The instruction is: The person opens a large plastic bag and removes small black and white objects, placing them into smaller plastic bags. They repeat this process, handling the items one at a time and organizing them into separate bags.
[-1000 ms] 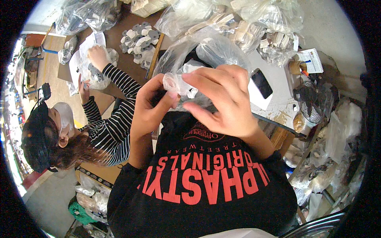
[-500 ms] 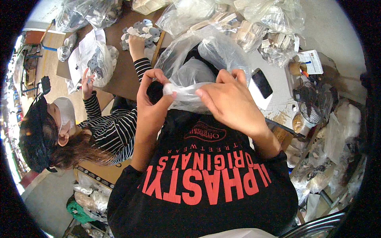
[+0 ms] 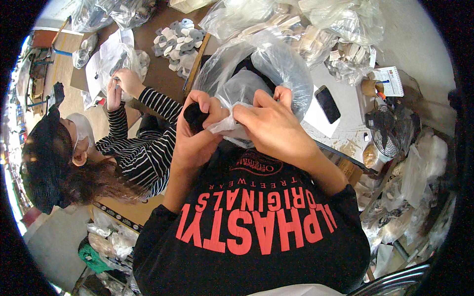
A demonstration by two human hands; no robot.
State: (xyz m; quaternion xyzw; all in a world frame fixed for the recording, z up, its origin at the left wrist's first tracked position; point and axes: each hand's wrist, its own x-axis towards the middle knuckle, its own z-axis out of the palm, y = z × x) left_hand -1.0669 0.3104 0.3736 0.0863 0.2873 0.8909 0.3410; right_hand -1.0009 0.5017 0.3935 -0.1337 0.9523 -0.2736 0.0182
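— How many people are in view, and how many hands?

— Two. The wearer, in a black shirt with red lettering, shows two hands. A co-worker [image 3: 74, 163] in a striped top sits at the left, with two hands too, both in a clear bag [image 3: 121, 61] on the far left of the brown table [image 3: 158, 81].

— What does the wearer's left hand [image 3: 195, 135] hold?

— It is curled shut around one small black thing [image 3: 194, 114], and its fingertips also pinch the edge of a small clear plastic bag [image 3: 232, 106].

— And the right hand [image 3: 271, 126]?

— Half closed, fingers bent, pinching the same small bag from the right side. The two hands nearly touch, close in front of the chest.

— Where is that small bag?

— Between the hands, just near of one large clear bag [image 3: 266, 64] that stands open on the table beyond them.

— What else can be counted?

— One black phone [image 3: 327, 104] on the white surface to the right, one small fan [image 3: 392, 130] further right, and one pile of grey and white flat pieces [image 3: 177, 42] at the far side. The other heaped bags are too many and too tangled to count.
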